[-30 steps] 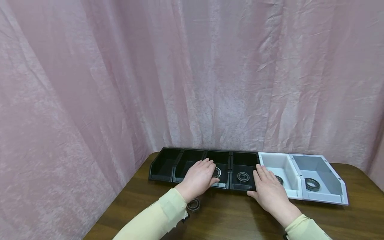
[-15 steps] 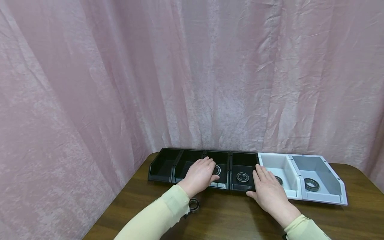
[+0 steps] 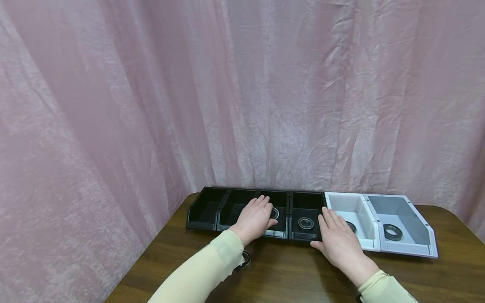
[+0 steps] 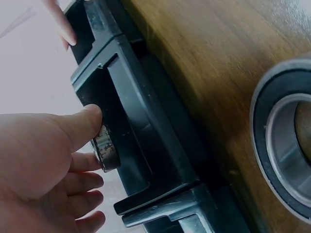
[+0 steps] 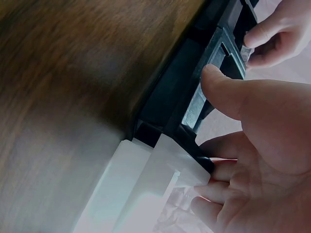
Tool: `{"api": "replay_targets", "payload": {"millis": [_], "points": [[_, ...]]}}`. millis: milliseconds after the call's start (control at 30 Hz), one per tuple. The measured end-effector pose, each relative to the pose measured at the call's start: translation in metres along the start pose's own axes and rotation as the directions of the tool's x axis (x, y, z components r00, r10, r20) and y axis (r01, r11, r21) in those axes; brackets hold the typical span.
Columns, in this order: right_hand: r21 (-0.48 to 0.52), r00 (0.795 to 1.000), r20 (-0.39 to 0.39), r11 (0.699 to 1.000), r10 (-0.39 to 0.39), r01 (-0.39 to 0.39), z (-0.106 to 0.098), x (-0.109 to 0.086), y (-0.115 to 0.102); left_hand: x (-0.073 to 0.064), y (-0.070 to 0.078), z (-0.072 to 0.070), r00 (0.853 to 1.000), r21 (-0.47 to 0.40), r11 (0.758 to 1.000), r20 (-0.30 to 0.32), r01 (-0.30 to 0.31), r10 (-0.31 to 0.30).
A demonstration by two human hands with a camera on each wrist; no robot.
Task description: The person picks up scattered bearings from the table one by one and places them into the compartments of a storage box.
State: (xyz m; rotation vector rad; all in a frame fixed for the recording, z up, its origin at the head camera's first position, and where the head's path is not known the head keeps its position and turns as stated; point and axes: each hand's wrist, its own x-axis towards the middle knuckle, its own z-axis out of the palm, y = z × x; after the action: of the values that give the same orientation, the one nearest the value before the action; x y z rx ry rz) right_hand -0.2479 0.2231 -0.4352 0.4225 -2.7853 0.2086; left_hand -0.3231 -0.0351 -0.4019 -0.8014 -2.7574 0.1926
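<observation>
My left hand (image 3: pixel 254 219) reaches into the third black bin (image 3: pixel 273 196) from the left, its thumb and index finger around a bearing (image 3: pixel 276 213). The left wrist view shows that bearing (image 4: pixel 107 151) edge-on between thumb and finger. My right hand (image 3: pixel 338 239) rests flat over the wall between the fourth black bin (image 3: pixel 308 201) and the white bin (image 3: pixel 369 227). Its thumb (image 5: pixel 218 87) is at the black bin's front lip, with nothing held. Another bearing (image 3: pixel 301 223) lies in the fourth black bin.
Partly hidden by my left cuff, a bearing (image 3: pixel 248 255) lies on the wooden table (image 3: pixel 280 273). The white bin holds a bearing (image 3: pixel 353 227), and the grey bin (image 3: pixel 420 248) beside it another bearing (image 3: pixel 387 232). Behind the row hangs a pink curtain (image 3: pixel 265 105).
My left hand has shifted slightly right and away from me, with the bearing at its fingers. The left sleeve now covers more of the bearing on the table. My right hand stays put.
</observation>
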Motion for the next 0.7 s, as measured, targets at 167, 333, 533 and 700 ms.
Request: {"api": "replay_targets", "payload": {"millis": [167,333,533,700], "points": [[0.006,1.0,0.002,1.0,0.004,-0.004,0.0,0.0,0.0,0.003,0.0,0.005,1.0,-0.003,1.0,0.012,0.013,-0.013],[0.007,1.0,-0.003,1.0,0.0,0.0,-0.001,0.0,0.0,0.006,0.0,0.007,0.999,0.004,1.0,0.035,0.024,-0.025],[0.005,1.0,-0.003,1.0,0.001,-0.001,-0.002,-0.001,-0.001,0.011,0.002,0.012,0.998,0.004,0.999,0.049,0.032,-0.032],[0.005,1.0,0.001,1.0,0.003,-0.003,-0.001,-0.001,-0.001,0.014,0.003,0.015,0.997,0.011,0.999,0.069,0.044,-0.045]]}}
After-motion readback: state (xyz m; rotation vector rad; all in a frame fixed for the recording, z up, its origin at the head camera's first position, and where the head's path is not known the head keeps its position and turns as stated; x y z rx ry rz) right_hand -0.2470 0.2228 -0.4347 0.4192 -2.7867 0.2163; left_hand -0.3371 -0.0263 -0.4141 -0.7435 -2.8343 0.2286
